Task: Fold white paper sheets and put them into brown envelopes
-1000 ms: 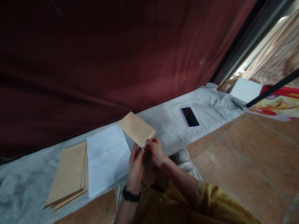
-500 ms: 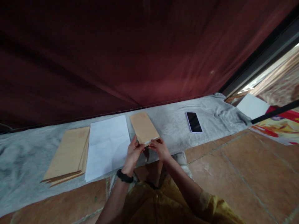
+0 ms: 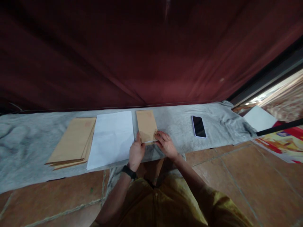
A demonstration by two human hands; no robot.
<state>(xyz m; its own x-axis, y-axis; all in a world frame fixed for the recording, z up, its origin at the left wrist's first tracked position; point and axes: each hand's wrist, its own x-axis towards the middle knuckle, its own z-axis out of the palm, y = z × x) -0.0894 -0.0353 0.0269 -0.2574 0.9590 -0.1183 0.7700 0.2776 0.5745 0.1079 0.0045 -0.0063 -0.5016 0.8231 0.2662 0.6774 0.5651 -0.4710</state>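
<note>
A small brown paper envelope (image 3: 146,123) lies on the grey cloth, its near end toward me, with a narrow white strip showing along that end. My left hand (image 3: 136,153), a black band at its wrist, grips the near left corner, thumb along the side edge. At the near right corner my right hand (image 3: 166,145) has its fingers closed over the edge, fingertips resting on the paper. To the left lie white paper sheets (image 3: 113,138), and beyond them a fanned stack of larger-looking brown envelopes (image 3: 72,140).
A phone (image 3: 199,126) in a pale purple case lies to the right on the grey cloth (image 3: 180,126). Behind rises a dark red curtain (image 3: 146,63). Tiled floor (image 3: 236,170) runs along the front. A colourful printed box or sheet (image 3: 284,142) is at the far right.
The envelope has turned to point straighter away from me. My left hand has shifted to its left corner and my right hand reaches further over the right one. The camera view has tilted slightly.
</note>
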